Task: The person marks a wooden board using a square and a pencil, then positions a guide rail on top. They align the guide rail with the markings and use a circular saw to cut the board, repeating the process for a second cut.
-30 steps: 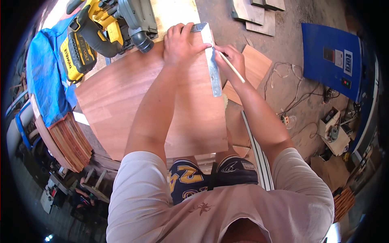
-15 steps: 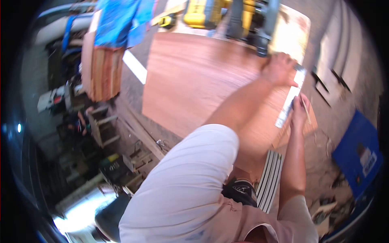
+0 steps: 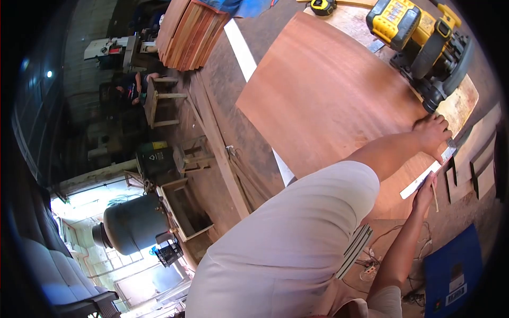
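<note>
A reddish-brown plywood sheet point(image 3: 328, 95) lies in front of me. Across its right end runs a silver metal ruler point(image 3: 421, 183). My left hand point(image 3: 432, 135) is closed over the ruler's far end, fingers bent at the sheet's edge and the thumb on the metal. Just nearer to me, my right hand point(image 3: 424, 192) is closed around a thin pencil point(image 3: 436, 197), which sticks out from the fingers; this hand touches or lies close to the ruler's edge. The pencil's tip is hidden. Past my left hand stands a yellow and black circular saw point(image 3: 424, 40).
A yellow tape measure point(image 3: 322, 6) lies beyond the sheet. Stacked boards point(image 3: 193, 34) sit at upper left under blue plastic. Cables point(image 3: 371, 259) and a blue panel point(image 3: 453, 270) are at lower right. Another person point(image 3: 135, 87) is far left, near a wooden stool point(image 3: 159, 103).
My view has turned leftward, so the sheet, saw and hands appear further right and lower. Both hands keep about the same places at the ruler, and the pencil stays in my right hand.
</note>
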Demonstrator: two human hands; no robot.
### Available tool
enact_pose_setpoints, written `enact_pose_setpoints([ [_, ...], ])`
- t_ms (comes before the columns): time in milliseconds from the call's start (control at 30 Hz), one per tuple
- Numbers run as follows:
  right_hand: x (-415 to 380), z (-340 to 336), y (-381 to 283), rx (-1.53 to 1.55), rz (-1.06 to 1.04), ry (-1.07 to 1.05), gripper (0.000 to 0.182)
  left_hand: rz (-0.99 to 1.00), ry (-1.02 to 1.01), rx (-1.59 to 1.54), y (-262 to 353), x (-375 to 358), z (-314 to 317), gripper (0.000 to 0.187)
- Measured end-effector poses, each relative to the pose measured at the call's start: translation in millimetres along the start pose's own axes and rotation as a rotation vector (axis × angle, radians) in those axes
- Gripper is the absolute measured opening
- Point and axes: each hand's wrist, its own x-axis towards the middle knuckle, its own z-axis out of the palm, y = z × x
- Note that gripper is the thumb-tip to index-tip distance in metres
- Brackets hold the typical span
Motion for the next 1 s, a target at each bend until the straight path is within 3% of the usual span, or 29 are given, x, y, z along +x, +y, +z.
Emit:
enact_pose_setpoints([
  [100,-4.8,7.6,-10.3,-0.036,-0.026,0.083,0.042,-0.009,-0.038,-0.041,-0.4,2.5,1.9,0.089],
  [300,0.4,1.0,-5.7,-0.016,-0.06,0.01,0.041,0.006,-0.023,0.002,2.0,-1.1,-3.4,0.084],
  [600,5.1,-0.7,-1.6,-0.038,-0.064,-0.011,0.04,0.187,0.182,0.075,15.4,-46.7,-6.1,0.068],
  [667,0.1,0.3,-5.5,-0.05,-0.076,-0.015,0.039,0.255,-0.012,-0.071,21.0,-68.8,-6.5,0.067],
  [800,-2.4,5.6,-11.3,-0.108,-0.112,-0.019,0.037,0.267,-0.112,-0.045,28.5,-74.0,-12.7,0.073],
  [900,-11.2,13.4,-21.1,-0.13,-0.115,-0.004,0.035,0.163,-0.36,0.007,38.8,-62.0,-17.9,0.098],
  [1000,-14.2,18.0,-26.9,-0.14,-0.165,0.004,0.032,0.123,-0.465,0.073,48.2,-53.2,-25.5,0.103],
])
